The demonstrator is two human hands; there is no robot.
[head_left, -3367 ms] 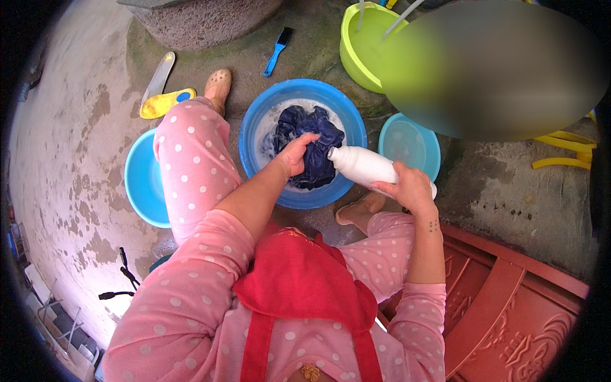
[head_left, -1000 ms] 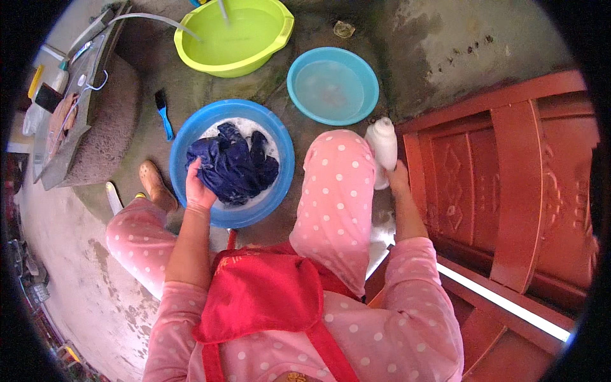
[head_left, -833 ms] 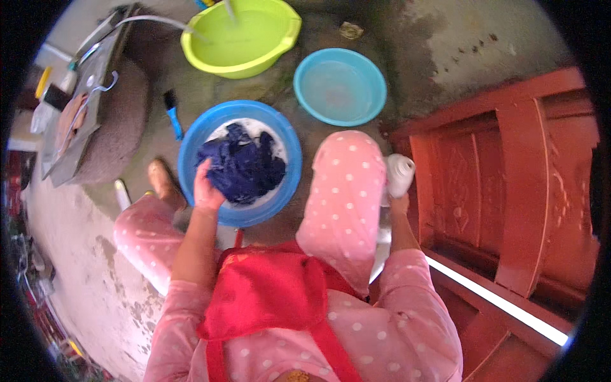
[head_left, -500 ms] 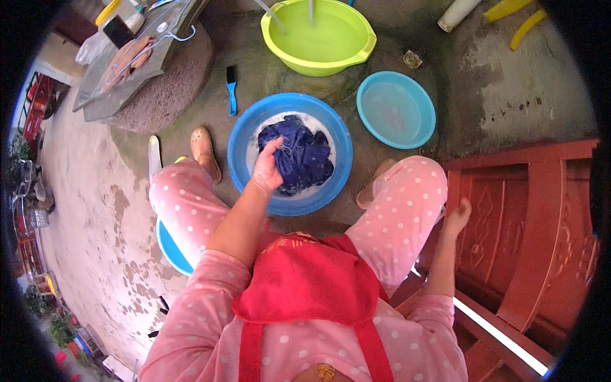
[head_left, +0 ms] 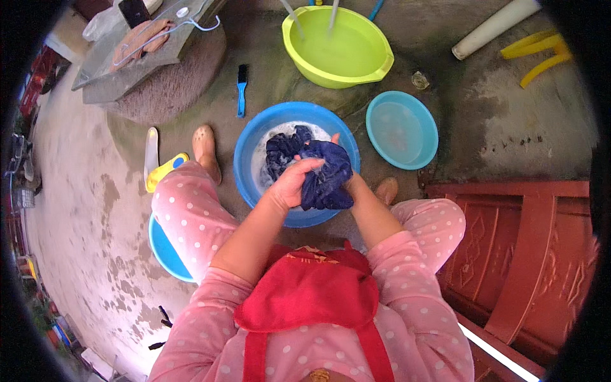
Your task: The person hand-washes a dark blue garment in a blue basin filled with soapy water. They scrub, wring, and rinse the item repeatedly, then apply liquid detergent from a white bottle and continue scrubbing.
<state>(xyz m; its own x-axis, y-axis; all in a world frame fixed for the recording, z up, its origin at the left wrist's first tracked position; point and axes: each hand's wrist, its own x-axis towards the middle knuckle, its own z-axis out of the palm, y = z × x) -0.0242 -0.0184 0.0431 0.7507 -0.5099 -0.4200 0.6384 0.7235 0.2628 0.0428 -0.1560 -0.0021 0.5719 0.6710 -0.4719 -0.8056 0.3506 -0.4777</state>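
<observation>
My left hand [head_left: 291, 183] grips dark navy wet cloth [head_left: 324, 169] over a blue basin [head_left: 250, 134] of sudsy water. My right hand [head_left: 335, 139] holds the same cloth from the far side; its fingertips show above the bundle, and the rest is mostly hidden. Part of the fabric still lies in the foam. A blue-handled brush [head_left: 242, 95] lies on the ground behind the basin to the left.
A green basin with hoses [head_left: 379, 48] stands behind, a pale-blue basin [head_left: 426, 118] right. Left are a stone slab [head_left: 92, 86], insoles [head_left: 164, 170], and another basin [head_left: 168, 254]. A red panelled surface [head_left: 509, 248] lies low right; pipe pieces [head_left: 493, 28] lie back right.
My right hand has let go of the white bottle beside my right leg and moved left into the basin onto the cloth. Both hands now have part of it bunched up.
</observation>
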